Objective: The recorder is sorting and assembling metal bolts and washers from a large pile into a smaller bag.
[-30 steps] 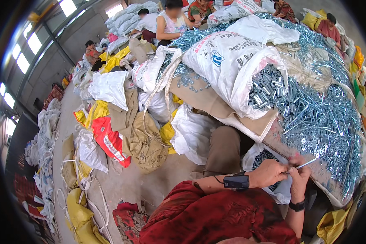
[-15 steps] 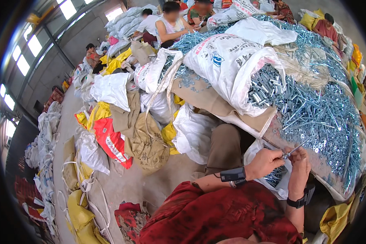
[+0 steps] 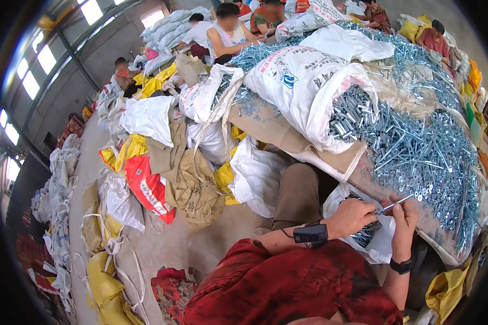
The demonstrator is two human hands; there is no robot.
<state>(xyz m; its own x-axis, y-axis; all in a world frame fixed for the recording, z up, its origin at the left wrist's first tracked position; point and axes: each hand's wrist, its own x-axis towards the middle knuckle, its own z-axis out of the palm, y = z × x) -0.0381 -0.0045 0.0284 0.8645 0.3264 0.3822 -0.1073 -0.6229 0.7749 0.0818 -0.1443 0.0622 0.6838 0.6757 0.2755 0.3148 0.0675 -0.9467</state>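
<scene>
Both hands meet over the near edge of a heaped table. A thin silvery bolt (image 3: 400, 202) slants up to the right between them. My left hand (image 3: 352, 218) is closed, pinching the bolt's lower end, where small fittings are too tiny to make out. The fingers of my right hand (image 3: 403, 219) are closed around the shaft nearer its upper tip. Under my hands an open white sack (image 3: 382, 246) holds more metal pieces. Beyond them lies a large pile of loose bolts (image 3: 412, 143), with washers (image 3: 434, 192) scattered at its near side.
A large white sack (image 3: 298, 81) lies on the table, spilling metal sleeves (image 3: 352, 116). Left of my knee (image 3: 298, 192) stand a white bag (image 3: 255, 173), a tan sack (image 3: 198, 189) and a red bag (image 3: 146, 181). Several people sit around the pile's far side.
The bolt has tilted to a flatter slant, its tip further right. My right hand has turned slightly and shifted a little right; my left hand stays almost in place.
</scene>
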